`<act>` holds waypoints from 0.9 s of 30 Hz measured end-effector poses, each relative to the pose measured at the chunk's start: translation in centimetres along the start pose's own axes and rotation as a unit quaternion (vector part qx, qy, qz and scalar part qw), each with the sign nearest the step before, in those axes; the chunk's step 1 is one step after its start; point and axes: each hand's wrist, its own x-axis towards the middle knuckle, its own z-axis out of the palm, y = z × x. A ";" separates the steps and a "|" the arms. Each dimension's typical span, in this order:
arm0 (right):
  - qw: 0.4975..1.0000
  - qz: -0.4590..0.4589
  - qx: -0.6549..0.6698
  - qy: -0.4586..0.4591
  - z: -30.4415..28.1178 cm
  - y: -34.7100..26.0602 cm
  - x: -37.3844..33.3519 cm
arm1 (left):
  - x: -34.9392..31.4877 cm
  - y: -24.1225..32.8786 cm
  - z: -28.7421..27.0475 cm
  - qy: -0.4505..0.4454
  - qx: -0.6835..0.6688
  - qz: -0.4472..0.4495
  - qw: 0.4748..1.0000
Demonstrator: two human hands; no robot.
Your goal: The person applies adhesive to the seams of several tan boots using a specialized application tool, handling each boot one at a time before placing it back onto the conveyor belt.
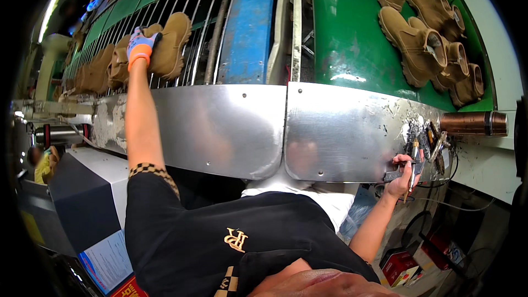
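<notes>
My left hand (142, 48), in a blue and orange glove with dark fingertips, reaches far out to a row of tan ankle boots on a wire rack. Its fingers close on a tan boot (153, 29), partly hidden behind the glove. Just right of it stands another tan boot (174, 43), sole edge outward. At the steel table's right end, my bare right hand (404, 177) is closed round a slim pen-like tool (415, 157) with a brass-coloured tip, pointing away from me. Beside that hand lie several small worn hand tools (437, 146) on a blackened patch.
A bent steel work surface (220, 126) runs before me. Beyond it are the wire rack (198, 38), a blue metal panel (247, 27) and a green surface (346, 27) with several tan boots (412, 47). A copper-coloured cup (473, 124) lies at the right edge.
</notes>
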 end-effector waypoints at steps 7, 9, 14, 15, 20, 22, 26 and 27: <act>0.999 -0.029 -0.016 0.005 -0.1 0.3 -0.3 | -10.5 -1.1 -0.2 0.032 -0.507 0.040 0.860; 1.000 -0.017 0.014 0.005 -0.1 0.5 -0.3 | -17.8 -0.4 -3.3 0.040 -0.488 0.097 0.867; 0.999 -0.016 0.025 -0.012 0.0 0.6 -0.2 | -28.0 0.4 -7.4 -0.001 -0.527 0.306 0.793; 0.999 -0.014 0.029 -0.014 -0.1 0.4 -0.2 | -28.6 0.8 -8.4 -0.065 -0.436 0.367 0.819; 0.998 -0.019 0.042 -0.031 -0.3 -0.4 -1.1 | -30.6 5.2 -18.4 -0.277 -0.326 0.456 0.780; 0.998 -0.034 0.038 -0.036 -0.6 0.0 -0.9 | -31.0 7.2 -19.9 -0.262 -0.400 0.486 0.732; 0.997 -0.029 0.061 -0.047 -0.8 -0.1 -0.7 | -30.9 17.0 -20.0 -0.042 -0.150 0.612 0.776; 0.997 -0.028 0.059 -0.051 -0.7 -0.2 -0.8 | -31.0 18.4 -16.9 -0.016 -0.086 0.626 0.775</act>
